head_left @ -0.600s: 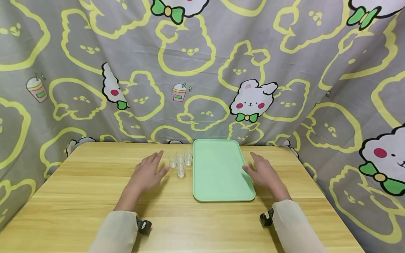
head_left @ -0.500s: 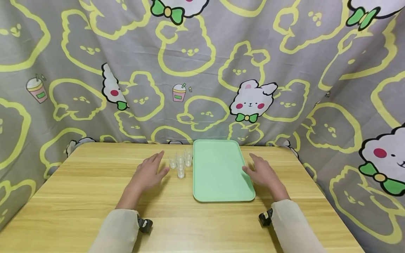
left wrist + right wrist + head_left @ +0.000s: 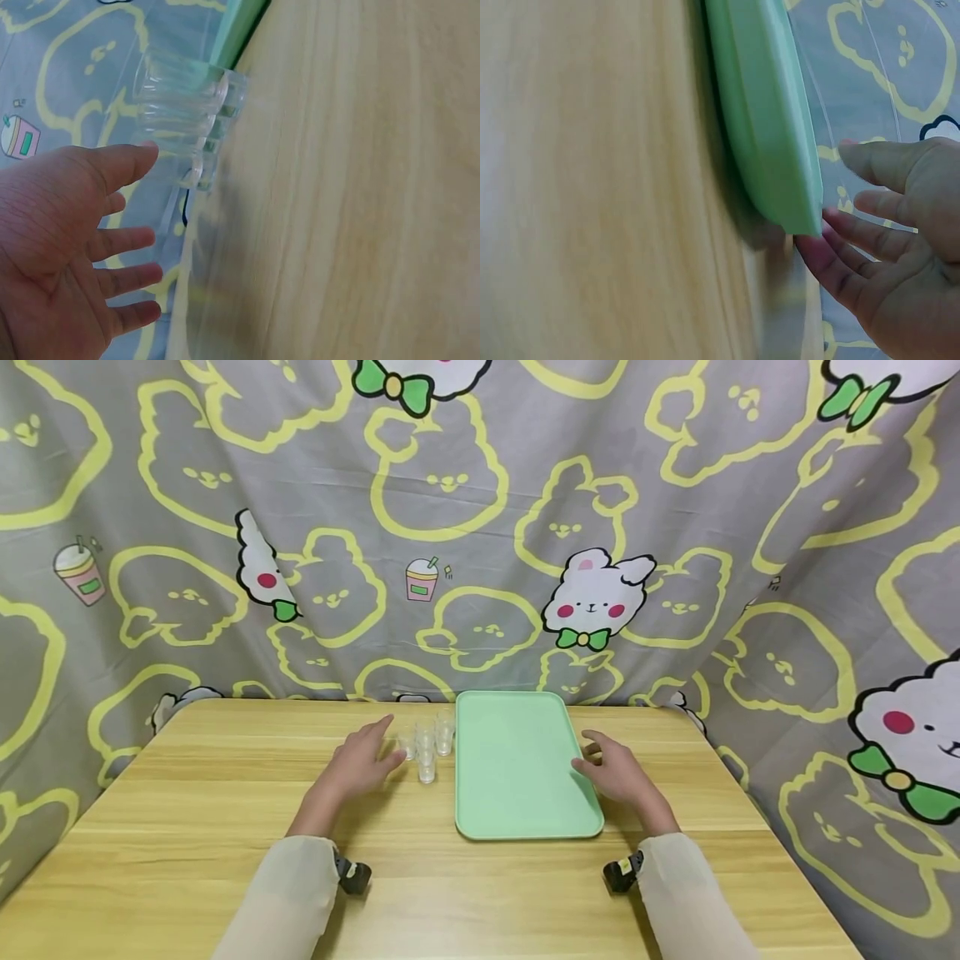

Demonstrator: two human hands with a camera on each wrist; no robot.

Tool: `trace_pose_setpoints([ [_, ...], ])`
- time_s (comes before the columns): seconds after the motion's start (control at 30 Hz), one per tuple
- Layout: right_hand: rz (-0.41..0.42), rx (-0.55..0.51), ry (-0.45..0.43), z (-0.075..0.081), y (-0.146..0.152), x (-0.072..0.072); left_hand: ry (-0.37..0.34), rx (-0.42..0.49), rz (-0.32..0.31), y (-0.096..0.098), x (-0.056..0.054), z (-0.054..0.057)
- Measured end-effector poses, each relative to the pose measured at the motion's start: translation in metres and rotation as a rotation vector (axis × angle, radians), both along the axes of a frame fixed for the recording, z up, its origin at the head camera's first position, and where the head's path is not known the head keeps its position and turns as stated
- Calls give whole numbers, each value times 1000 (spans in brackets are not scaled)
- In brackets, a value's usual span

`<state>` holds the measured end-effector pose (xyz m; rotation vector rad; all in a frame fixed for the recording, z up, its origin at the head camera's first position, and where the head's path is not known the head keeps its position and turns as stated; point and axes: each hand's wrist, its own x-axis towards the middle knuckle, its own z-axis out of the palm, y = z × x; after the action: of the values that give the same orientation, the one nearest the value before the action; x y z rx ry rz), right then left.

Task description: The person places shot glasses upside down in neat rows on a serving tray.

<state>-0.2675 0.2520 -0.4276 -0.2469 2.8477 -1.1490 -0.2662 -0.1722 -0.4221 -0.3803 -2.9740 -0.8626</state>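
Note:
A small cluster of clear shot glasses (image 3: 426,752) stands on the table just left of a light green tray (image 3: 525,768). My left hand (image 3: 362,760) is spread beside the glasses, its thumb overlapping the nearest one in the head view. From the left wrist, the thumb (image 3: 127,161) points at the glasses (image 3: 180,105) and the other fingers stretch out apart, holding nothing. My right hand (image 3: 613,770) is at the tray's right edge. In the right wrist view its lower fingertips (image 3: 814,244) are right at the tray's rim (image 3: 799,202), while the thumb (image 3: 874,159) stays apart.
The wooden table (image 3: 187,827) reaches back to a grey curtain (image 3: 480,552) printed with yellow cartoon outlines. The tray's far end lies close to the table's back edge. A small black camera sits at each cuff, the left camera (image 3: 352,877) and the right camera (image 3: 621,875).
My left hand has moved slightly right, closer to the glasses. The right hand has shifted slightly inward and its fingers bend more toward the tray's edge. Glasses and tray stay put.

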Motion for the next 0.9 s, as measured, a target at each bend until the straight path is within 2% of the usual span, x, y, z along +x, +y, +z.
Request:
trace_pose_setpoints([
  [0.33,-38,-59,-17,-12,5,-3,-27,66,-1,1,-7,-5],
  [0.57,-35,-88,7,-17,11,-2,-17,106,-10,5,-14,-8],
  [0.9,-47,-113,29,-22,15,-2,-45,190,-3,8,-19,-13],
])
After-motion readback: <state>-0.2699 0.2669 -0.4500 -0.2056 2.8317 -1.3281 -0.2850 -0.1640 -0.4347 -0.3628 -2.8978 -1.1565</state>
